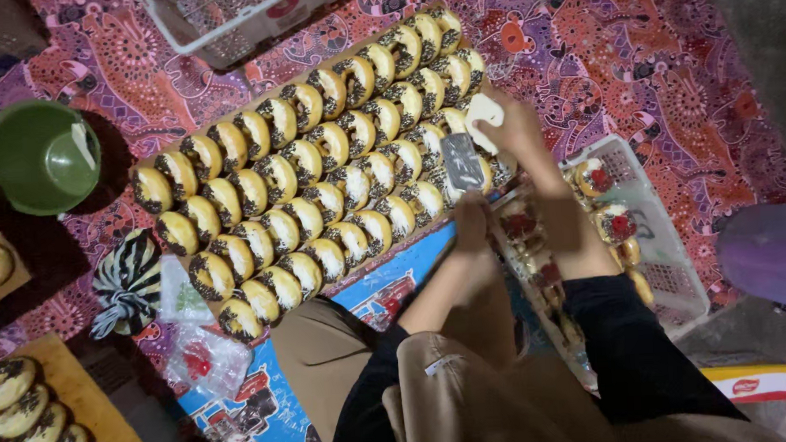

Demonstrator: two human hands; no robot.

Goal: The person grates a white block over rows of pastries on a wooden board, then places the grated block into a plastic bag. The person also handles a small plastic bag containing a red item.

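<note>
Presently: right hand (514,127) is gripping a white block (484,111) above the grater (461,160), which the left hand (471,222) is holding, fingers closed, over the doughnuts (320,175).

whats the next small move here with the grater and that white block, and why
Probably rub the white block in the right hand down the grater held by the left hand. Both sit right over the near end of the doughnut rows, which show dark topping only, with no white shavings visible there.
</note>
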